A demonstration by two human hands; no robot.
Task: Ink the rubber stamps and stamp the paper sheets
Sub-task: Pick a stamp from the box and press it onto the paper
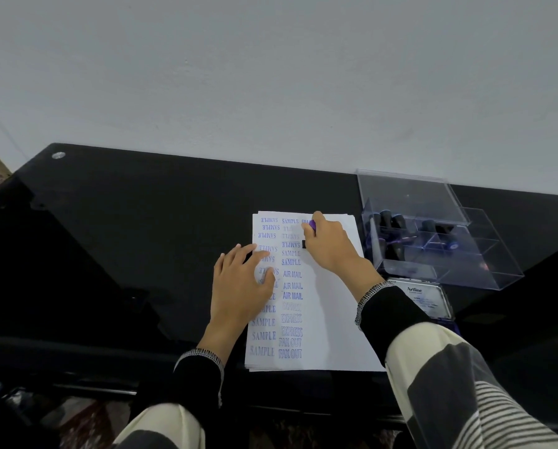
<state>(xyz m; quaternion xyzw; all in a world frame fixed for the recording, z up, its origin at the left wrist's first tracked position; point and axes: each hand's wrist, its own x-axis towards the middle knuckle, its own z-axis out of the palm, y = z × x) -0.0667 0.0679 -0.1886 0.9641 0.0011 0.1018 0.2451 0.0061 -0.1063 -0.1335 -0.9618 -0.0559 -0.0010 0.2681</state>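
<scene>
On the black desk (141, 222), a stack of paper (332, 319) is the landmark. Over its left columns of blue prints the left hand (243, 283) lies flat, fingers spread, pressing the sheet down. At the paper's far end the right hand (327, 244) grips a stamp (312, 225), fingers curled round it, face down beside a fresh mark; its long axis seems to run across the sheet. Right of the paper sit an ink pad (423, 294) and a clear box (439, 234) of stamps.

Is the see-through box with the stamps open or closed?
Open. The clear box's lid is tilted up at the back, and stamps stand uncovered inside.
</scene>
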